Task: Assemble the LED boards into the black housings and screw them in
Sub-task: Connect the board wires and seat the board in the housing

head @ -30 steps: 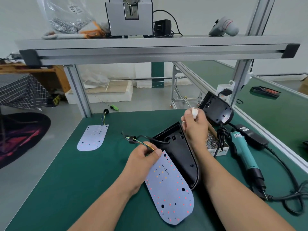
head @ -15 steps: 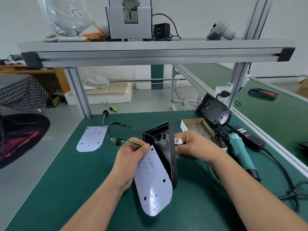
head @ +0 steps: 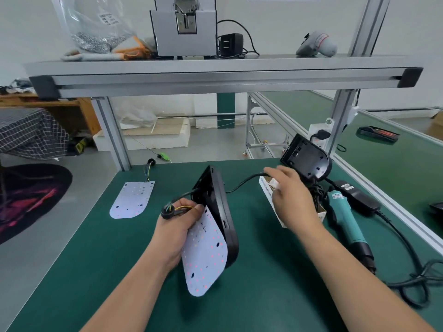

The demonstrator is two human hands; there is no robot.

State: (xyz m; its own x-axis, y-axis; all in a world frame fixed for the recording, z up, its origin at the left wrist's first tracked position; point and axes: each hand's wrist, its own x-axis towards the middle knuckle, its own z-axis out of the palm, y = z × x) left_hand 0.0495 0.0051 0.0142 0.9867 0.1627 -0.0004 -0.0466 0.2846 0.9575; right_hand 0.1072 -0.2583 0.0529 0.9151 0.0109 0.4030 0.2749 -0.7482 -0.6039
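Observation:
A black housing [head: 219, 212] stands on its edge on the green mat in the middle. A white LED board [head: 206, 255] with coloured dots leans against its left side. My left hand [head: 178, 226] grips the board's top end and its yellow-green wires. A black cable [head: 242, 184] runs out of the housing's back to my right hand [head: 291, 200], which pinches the cable's end with its white plug over the screw box. A second LED board [head: 133, 198] lies flat at the far left. A second black housing [head: 306, 159] leans upright at the back right.
A cardboard box of screws [head: 271, 195] sits under my right hand. A teal electric screwdriver [head: 346, 219] with its black power brick and coiled cord lies at the right. An aluminium shelf [head: 215, 73] spans overhead, with frame posts at the back corners.
The housing has been tipped from lying open to standing on edge. My right hand drew the cable through its back and moved right, over the screw box.

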